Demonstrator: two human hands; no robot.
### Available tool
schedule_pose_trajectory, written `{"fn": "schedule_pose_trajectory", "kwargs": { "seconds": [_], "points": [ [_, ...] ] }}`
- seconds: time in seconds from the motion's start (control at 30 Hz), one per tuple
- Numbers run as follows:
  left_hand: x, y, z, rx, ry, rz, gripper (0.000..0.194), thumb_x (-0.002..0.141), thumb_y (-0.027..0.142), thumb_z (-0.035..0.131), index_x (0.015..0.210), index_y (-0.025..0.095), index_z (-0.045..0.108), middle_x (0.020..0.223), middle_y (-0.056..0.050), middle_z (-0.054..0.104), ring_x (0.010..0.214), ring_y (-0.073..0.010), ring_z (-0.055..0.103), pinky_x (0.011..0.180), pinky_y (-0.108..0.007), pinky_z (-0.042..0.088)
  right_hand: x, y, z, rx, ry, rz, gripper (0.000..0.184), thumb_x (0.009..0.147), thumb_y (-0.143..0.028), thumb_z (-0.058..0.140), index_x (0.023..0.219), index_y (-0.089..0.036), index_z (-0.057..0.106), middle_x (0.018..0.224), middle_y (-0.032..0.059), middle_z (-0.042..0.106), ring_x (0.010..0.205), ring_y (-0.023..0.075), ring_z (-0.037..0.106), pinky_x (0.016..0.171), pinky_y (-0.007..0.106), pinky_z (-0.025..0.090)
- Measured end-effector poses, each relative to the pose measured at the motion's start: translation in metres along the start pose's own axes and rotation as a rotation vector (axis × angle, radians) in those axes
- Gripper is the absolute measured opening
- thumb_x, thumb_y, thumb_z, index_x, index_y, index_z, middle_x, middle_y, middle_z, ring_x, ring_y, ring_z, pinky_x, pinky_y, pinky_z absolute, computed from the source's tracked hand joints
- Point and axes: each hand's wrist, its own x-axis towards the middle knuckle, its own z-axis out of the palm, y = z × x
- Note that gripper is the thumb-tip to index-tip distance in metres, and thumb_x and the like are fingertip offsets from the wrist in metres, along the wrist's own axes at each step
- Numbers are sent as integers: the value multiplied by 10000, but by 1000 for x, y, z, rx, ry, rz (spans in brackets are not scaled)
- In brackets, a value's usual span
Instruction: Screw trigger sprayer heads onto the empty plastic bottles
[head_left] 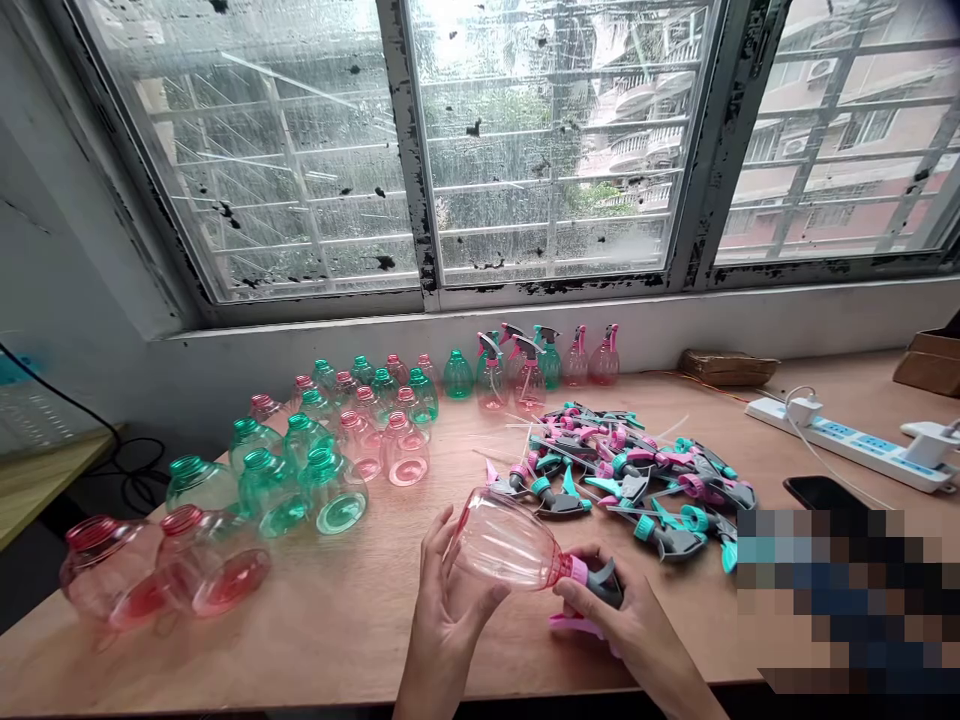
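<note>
Both hands are closed on one pink spray bottle (506,545), which is held just above the near edge of the wooden counter (337,620). The bottle is clear pink plastic, bulb-shaped and empty, tipped on its side with the rounded base pointing up and to the left. A pink collar and a grey trigger head (596,583) with a pink lever are fitted at its neck. The left hand (450,600) is wrapped around the bottle's body, fingers spread along the far side and thumb on the near side. The right hand (622,625) is curled about the trigger head, palm down, with its forearm entering from the lower right. A heap of loose trigger heads (630,470) is seen just beyond the hands, and empty green and pink bottles (315,470) are gathered to the left.
</note>
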Motion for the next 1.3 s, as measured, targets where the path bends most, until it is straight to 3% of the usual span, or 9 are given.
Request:
{"fn": "schedule_pose_trajectory", "kwargs": {
  "seconds": [0.17,0.43,0.67,0.87,1.17,1.3],
  "points": [
    [0,-4,-5,94,-42,-28,620,817,430,784,1357,292,512,1474,-88,525,1413,-332,455,1210,-475,323,1,-3,1,0,-5,-6,318,789,-409,850,952,-187,692,812,-26,631,725,157,605,695,374,678],
    [-2,-9,-7,147,-29,34,619,841,417,765,1384,330,479,1543,-67,436,1405,-325,457,1213,-489,312,4,9,0,-12,52,-46,368,727,-426,889,940,-199,693,865,-2,652,748,172,599,661,375,683],
    [-2,-4,-5,159,-55,61,622,874,394,738,1413,333,432,1597,-66,354,1462,-322,379,1236,-510,258,6,11,-1,-17,45,-45,341,761,-406,868,965,-212,677,887,-3,634,760,180,617,691,392,682],
    [0,-7,-5,170,-27,82,601,846,379,768,1373,327,484,1592,-61,364,1444,-328,408,1212,-499,315,6,12,1,-76,60,-104,337,778,-419,849,981,-212,678,938,20,651,831,210,635,726,389,677],
    [2,-8,-5,103,-16,59,628,836,366,785,1392,334,495,1609,-50,354,1465,-315,402,1212,-456,349,5,4,0,-26,63,-56,364,770,-432,855,988,-195,685,842,-8,644,730,179,629,682,376,678],
    [4,-7,-6,98,-60,43,649,832,333,788,1410,335,492,1613,-63,368,1473,-330,395,1221,-483,328,6,3,-2,-44,87,-81,365,769,-444,853,961,-186,682,710,-26,641,619,141,598,571,263,634]
  ]
}}
